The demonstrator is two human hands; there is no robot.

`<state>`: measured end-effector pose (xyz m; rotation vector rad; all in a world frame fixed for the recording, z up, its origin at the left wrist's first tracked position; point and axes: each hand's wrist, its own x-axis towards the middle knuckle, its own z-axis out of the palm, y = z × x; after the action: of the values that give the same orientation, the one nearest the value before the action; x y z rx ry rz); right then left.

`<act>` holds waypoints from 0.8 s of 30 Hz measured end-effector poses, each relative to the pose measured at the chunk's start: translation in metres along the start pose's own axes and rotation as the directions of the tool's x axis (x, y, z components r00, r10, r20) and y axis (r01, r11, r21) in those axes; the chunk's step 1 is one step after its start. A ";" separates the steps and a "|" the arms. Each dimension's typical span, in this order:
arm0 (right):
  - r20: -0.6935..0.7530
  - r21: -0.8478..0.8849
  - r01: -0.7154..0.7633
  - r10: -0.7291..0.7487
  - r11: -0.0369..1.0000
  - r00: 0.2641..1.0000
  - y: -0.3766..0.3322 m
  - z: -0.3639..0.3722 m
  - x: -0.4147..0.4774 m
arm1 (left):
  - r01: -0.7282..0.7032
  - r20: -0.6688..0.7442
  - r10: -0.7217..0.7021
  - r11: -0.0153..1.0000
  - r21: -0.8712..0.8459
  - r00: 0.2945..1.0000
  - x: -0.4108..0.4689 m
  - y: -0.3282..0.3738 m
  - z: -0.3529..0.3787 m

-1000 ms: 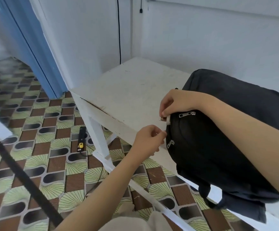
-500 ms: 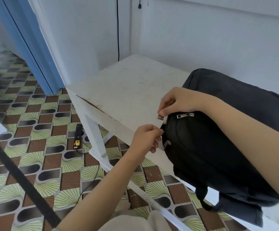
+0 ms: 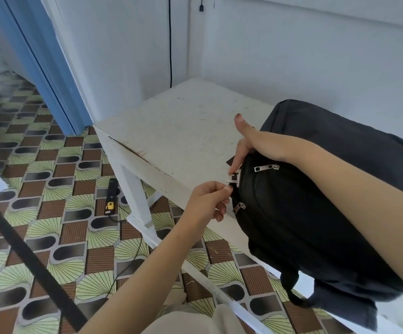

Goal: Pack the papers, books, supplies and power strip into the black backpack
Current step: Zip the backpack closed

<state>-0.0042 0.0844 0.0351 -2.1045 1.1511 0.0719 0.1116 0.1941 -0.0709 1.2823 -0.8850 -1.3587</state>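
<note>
Our black backpack (image 3: pixel 304 213) lies at the near edge of the white table (image 3: pixel 183 121), partly overhanging. Our left hand (image 3: pixel 207 201) pinches its rim just below a silver zipper pull (image 3: pixel 234 177); our right hand (image 3: pixel 246 145) grips the top, forefinger on that pull, thumb raised

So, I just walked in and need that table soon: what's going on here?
A person is busy with the zippers of a black backpack lying on the white table. The right hand grips its top, forefinger on a zipper pull. The left hand pinches the bag's edge just below. A black corded device lies on the floor under the table.
</note>
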 end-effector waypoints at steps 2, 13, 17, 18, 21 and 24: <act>0.024 -0.013 0.015 -0.015 1.000 1.000 0.001 0.000 0.001 | -0.025 0.003 0.025 1.000 0.015 1.000 0.000 0.000 0.000; 0.034 -0.080 0.045 -0.043 0.996 0.998 0.006 0.001 0.008 | 0.002 0.068 0.008 0.990 -0.140 0.998 -0.002 -0.005 0.000; 0.047 -0.097 0.047 -0.043 0.994 0.998 0.005 0.001 0.009 | 0.047 0.103 -0.033 0.990 -0.132 0.994 0.001 -0.001 0.001; 0.048 -0.092 0.049 -0.045 0.995 0.998 0.004 0.000 0.008 | 0.058 0.110 -0.044 0.990 -0.125 0.993 0.002 0.001 0.000; 0.032 -0.101 0.031 -0.028 0.994 0.999 0.003 -0.002 0.006 | 0.115 0.149 -0.094 0.983 -0.142 0.984 0.006 0.006 -0.002; 0.028 -0.127 0.022 -0.019 0.992 0.999 0.003 -0.002 0.006 | 0.172 0.162 -0.151 0.978 -0.122 0.975 0.009 0.009 -0.001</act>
<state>-0.0033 0.0784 0.0326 -2.2200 1.1356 0.1671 0.1154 0.1835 -0.0648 1.1782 -0.7897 -1.6349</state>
